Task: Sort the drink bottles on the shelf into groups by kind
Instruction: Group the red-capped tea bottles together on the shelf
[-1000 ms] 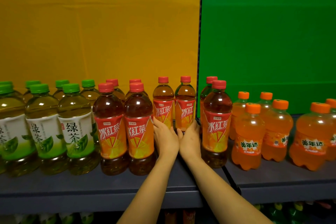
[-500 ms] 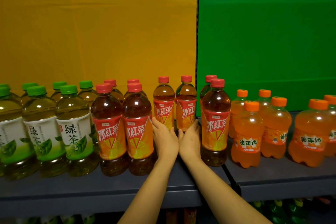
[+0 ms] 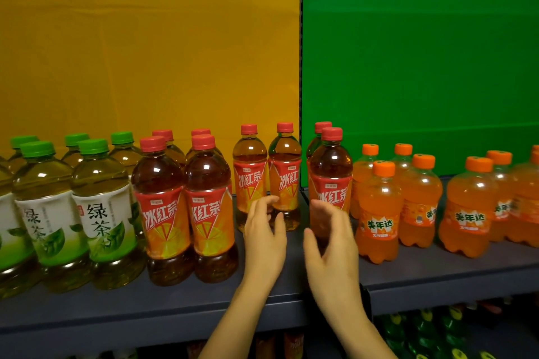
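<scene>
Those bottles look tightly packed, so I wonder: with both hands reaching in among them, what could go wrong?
The right hand is close to the front iced tea bottle; a bump might tip it into the orange soda bottle beside it. The arm of the left hand passes another iced tea bottle near the shelf edge; a nudge could send it off.

— How do the person's hands sit?
— The left hand (image 3: 264, 230) is raised, fingers loosely spread, gripping nothing. The right hand (image 3: 329, 239), just beside it (not touching), looks alike.
— And the forearms (image 3: 233, 323)?
— Bare, reaching up from the near edge.
</scene>
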A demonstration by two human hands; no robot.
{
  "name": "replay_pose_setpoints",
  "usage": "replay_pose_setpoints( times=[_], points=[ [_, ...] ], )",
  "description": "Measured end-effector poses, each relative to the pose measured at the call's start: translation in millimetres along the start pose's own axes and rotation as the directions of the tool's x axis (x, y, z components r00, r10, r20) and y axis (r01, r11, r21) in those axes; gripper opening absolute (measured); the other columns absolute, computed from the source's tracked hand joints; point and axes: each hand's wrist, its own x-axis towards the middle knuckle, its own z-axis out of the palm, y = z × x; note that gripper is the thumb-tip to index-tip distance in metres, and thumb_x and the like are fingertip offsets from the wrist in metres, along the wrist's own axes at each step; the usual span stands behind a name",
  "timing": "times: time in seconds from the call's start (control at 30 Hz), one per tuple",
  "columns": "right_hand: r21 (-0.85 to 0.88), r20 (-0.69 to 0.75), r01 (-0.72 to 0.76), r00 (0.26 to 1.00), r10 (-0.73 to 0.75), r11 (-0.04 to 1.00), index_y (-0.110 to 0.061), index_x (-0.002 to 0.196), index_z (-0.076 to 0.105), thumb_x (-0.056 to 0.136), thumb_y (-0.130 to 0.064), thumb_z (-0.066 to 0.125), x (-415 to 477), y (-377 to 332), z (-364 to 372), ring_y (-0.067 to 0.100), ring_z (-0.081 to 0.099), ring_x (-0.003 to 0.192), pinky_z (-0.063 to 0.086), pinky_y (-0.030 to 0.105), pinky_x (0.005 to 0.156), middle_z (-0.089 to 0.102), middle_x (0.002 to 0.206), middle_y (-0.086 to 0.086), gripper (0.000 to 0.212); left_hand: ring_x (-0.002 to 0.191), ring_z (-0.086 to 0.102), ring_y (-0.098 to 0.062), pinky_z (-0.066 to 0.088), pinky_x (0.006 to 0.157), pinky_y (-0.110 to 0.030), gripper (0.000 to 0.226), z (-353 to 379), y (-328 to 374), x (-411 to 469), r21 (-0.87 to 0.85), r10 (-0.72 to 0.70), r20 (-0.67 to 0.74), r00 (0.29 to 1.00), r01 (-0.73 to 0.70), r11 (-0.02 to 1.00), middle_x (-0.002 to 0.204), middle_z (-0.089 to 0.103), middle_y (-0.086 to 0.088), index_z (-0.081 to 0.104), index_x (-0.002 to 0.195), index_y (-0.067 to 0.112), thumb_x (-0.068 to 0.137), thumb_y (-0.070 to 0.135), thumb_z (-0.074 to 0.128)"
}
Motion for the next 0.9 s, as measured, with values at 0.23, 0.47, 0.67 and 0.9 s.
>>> replay_pose_setpoints(
  times=[0.23,0.47,0.67,0.9],
  points=[
    [-0.112,-0.2,0.011,0.979,-0.033,0.994,-0.01,0.142,0.023,0.082,-0.005,0.064,18,13,-5,0.014,0.027,0.136,0.022,0.012,0.11,0.029,0.145,0.007,0.073,0.12,0.043,-0.009,0.04,0.099,-0.025,0.043,19,21,21,-0.187,-0.104,0.304,0.947,0.167,0.968,0.129,0.046,0.001,0.038,0.135,0.013,0.093,0.011,0.05],
    [-0.19,-0.087,-0.14,0.988,0.126,0.972,-0.015,0.147,0.006,0.084,-0.02,0.065,29,14,2,0.02,0.029,0.137,0.032,0.035,0.11,0.026,0.149,0.005,0.086,0.13,0.043,-0.02,0.038,0.105,-0.031,0.041,27,18,30,-0.227,-0.239,0.481,0.844,0.383,0.895,0.14,0.045,-0.009,0.036,0.138,0.011,0.097,0.01,0.041],
    [-0.078,-0.022,-0.13,0.991,0.128,0.988,-0.023,0.146,0.014,0.084,-0.018,0.066,19,0,-23,0.012,0.036,0.131,0.034,0.031,0.107,0.036,0.144,-0.002,0.082,0.131,0.041,-0.017,0.038,0.096,-0.023,0.054,28,20,34,-0.172,-0.225,0.591,0.774,0.394,0.903,0.141,0.042,-0.003,0.028,0.142,0.013,0.093,0.015,0.051],
    [0.026,0.012,-0.134,0.991,0.134,0.991,-0.033,0.144,0.019,0.079,-0.026,0.071,7,-4,-60,0.008,0.042,0.129,0.039,0.044,0.107,0.042,0.14,-0.01,0.084,0.115,0.05,-0.018,0.043,0.091,-0.03,0.049,55,28,38,-0.06,-0.234,0.493,0.838,0.301,0.952,0.122,0.051,-0.002,0.035,0.128,0.006,0.088,0.025,0.058]
  ],
)
